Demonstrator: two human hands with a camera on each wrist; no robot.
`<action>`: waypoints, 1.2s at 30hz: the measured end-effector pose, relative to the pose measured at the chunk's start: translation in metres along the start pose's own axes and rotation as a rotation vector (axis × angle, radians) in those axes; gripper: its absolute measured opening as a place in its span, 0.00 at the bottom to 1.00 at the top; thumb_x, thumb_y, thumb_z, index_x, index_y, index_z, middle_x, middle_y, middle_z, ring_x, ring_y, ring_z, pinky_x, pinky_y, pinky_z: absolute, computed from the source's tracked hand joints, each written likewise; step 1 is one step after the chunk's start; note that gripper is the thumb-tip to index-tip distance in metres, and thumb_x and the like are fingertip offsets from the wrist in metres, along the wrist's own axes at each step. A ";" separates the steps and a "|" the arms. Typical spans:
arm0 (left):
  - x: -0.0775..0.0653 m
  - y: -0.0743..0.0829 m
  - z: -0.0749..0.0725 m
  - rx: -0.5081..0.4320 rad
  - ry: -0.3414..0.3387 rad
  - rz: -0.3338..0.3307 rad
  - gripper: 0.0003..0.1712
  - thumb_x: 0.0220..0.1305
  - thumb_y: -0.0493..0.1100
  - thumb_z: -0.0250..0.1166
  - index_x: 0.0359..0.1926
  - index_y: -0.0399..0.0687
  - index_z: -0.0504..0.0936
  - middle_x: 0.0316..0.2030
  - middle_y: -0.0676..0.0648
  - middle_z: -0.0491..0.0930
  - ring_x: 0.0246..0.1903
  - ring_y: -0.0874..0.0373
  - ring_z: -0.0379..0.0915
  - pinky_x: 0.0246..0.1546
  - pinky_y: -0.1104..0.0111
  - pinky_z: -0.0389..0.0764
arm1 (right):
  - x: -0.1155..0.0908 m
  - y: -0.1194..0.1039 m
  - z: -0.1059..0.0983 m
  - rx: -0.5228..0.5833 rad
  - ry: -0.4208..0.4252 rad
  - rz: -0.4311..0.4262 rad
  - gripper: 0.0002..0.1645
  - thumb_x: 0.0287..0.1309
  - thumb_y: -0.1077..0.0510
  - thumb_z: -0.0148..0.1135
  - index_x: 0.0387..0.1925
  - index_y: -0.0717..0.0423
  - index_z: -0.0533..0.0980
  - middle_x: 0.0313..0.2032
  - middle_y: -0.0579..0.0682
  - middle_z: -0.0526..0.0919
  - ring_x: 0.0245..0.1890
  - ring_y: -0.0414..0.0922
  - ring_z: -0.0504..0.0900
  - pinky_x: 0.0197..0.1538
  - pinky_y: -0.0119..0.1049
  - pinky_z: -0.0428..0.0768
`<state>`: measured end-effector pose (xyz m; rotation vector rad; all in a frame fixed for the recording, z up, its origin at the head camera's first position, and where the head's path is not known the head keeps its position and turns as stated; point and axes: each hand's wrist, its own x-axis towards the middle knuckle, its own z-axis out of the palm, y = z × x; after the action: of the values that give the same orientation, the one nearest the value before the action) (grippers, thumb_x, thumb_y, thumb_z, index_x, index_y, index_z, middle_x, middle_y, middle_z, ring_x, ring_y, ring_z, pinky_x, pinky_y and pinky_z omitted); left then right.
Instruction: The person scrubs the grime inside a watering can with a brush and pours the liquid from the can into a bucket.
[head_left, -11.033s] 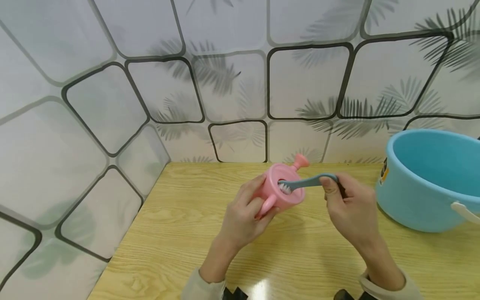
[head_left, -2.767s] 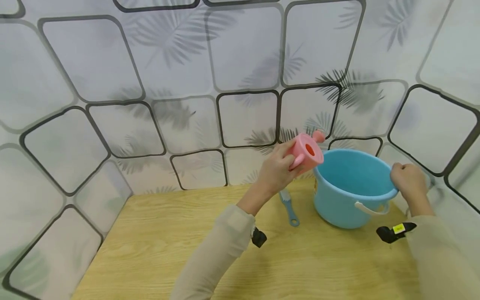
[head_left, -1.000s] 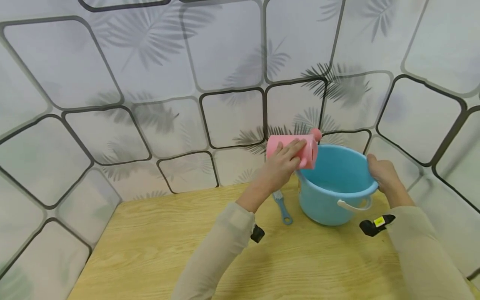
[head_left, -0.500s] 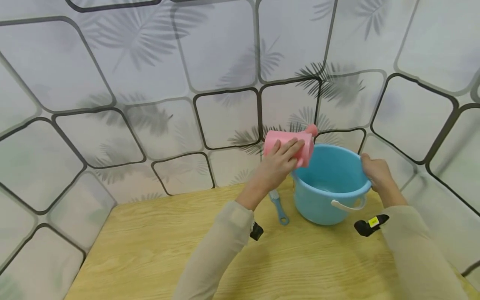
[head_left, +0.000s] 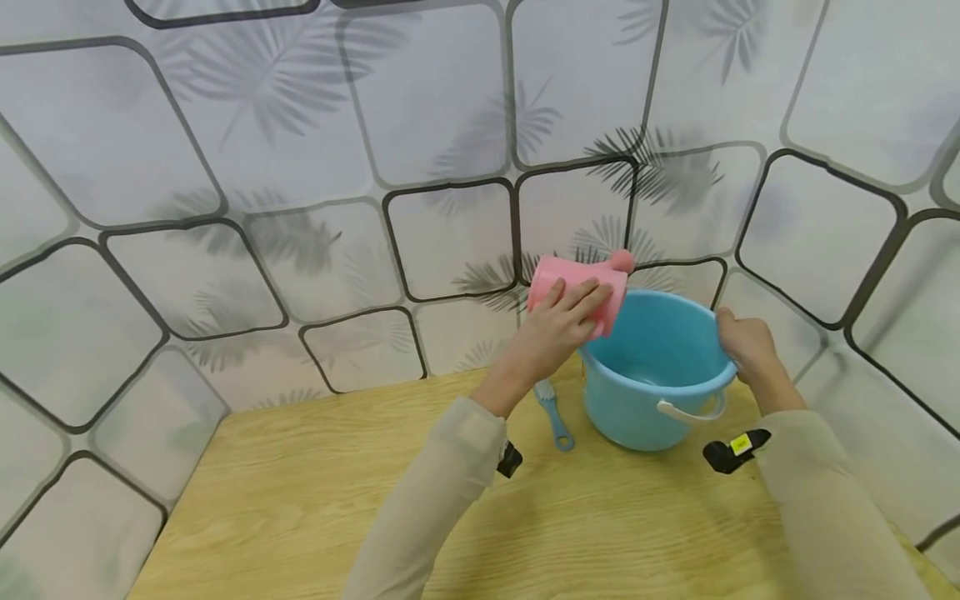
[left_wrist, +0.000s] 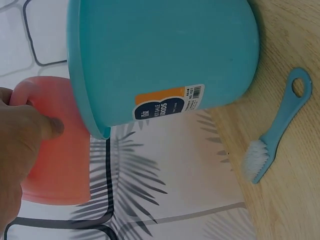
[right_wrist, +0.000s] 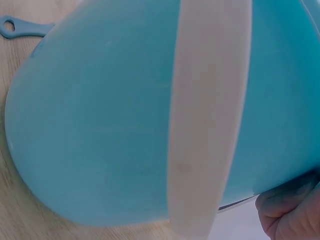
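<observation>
My left hand [head_left: 551, 333] grips a pink toy watering can [head_left: 570, 275], fingers spread along its side and thumb around it. The can lies tipped on its side over the left rim of a light-blue bucket [head_left: 637, 417], its top turned toward the bucket's inside and its knob-like spout pointing up and right. In the left wrist view the can [left_wrist: 62, 165] overlaps the bucket's rim. My right hand [head_left: 750, 343] holds the bucket's right rim. The bucket's white handle [right_wrist: 207, 110] hangs down across its side in the right wrist view.
A blue scrub brush [head_left: 555, 421] with white bristles lies on the wooden table [head_left: 315, 492], just left of the bucket. Patterned wall covering [head_left: 450, 242] rises behind the table and on both sides. A label [left_wrist: 170, 102] shows on the bucket's wall.
The brush went from my right hand to the table, and that hand moved to the bucket's rim. My left hand carried the can right and tipped it over the bucket.
</observation>
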<state>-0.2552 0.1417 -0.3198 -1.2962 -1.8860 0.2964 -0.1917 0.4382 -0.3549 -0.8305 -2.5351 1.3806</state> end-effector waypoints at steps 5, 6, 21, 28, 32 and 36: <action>0.002 0.002 -0.001 0.009 -0.003 0.005 0.14 0.71 0.39 0.59 0.50 0.60 0.85 0.71 0.51 0.65 0.72 0.54 0.58 0.70 0.53 0.65 | -0.001 0.000 0.001 0.005 0.006 0.002 0.38 0.72 0.42 0.27 0.47 0.75 0.68 0.44 0.67 0.71 0.28 0.46 0.76 0.26 0.31 0.80; 0.003 0.002 -0.002 0.014 -0.005 0.007 0.14 0.71 0.39 0.59 0.50 0.60 0.85 0.71 0.51 0.65 0.72 0.54 0.58 0.70 0.53 0.64 | -0.001 0.000 0.001 0.005 0.006 0.000 0.38 0.72 0.42 0.27 0.47 0.75 0.68 0.44 0.67 0.71 0.29 0.46 0.76 0.26 0.31 0.80; 0.011 0.002 -0.007 0.050 0.023 0.040 0.11 0.71 0.40 0.60 0.44 0.62 0.86 0.71 0.53 0.67 0.71 0.55 0.59 0.72 0.55 0.61 | -0.005 -0.004 -0.001 -0.010 -0.006 -0.008 0.37 0.73 0.40 0.27 0.45 0.72 0.68 0.43 0.66 0.71 0.29 0.46 0.75 0.26 0.31 0.79; 0.017 0.002 -0.011 0.045 0.012 0.057 0.10 0.71 0.41 0.60 0.42 0.60 0.86 0.71 0.53 0.66 0.71 0.55 0.58 0.72 0.56 0.60 | -0.006 -0.006 -0.003 -0.011 0.007 -0.011 0.36 0.73 0.41 0.28 0.42 0.71 0.68 0.42 0.65 0.71 0.29 0.45 0.75 0.26 0.31 0.78; 0.020 0.002 -0.012 0.039 0.007 0.060 0.10 0.71 0.40 0.60 0.41 0.59 0.86 0.71 0.53 0.66 0.71 0.54 0.59 0.72 0.55 0.60 | -0.005 -0.005 -0.002 -0.007 0.014 -0.014 0.35 0.73 0.41 0.29 0.42 0.70 0.69 0.40 0.63 0.71 0.30 0.46 0.75 0.26 0.30 0.78; 0.022 0.003 -0.013 0.029 -0.008 0.063 0.09 0.71 0.39 0.60 0.41 0.57 0.86 0.71 0.53 0.66 0.72 0.55 0.58 0.73 0.56 0.59 | -0.005 -0.004 -0.002 -0.004 0.014 -0.021 0.33 0.73 0.41 0.30 0.38 0.68 0.68 0.35 0.60 0.71 0.26 0.44 0.75 0.25 0.31 0.78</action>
<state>-0.2469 0.1588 -0.3021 -1.3380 -1.8437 0.3613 -0.1889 0.4352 -0.3499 -0.8084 -2.5296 1.3597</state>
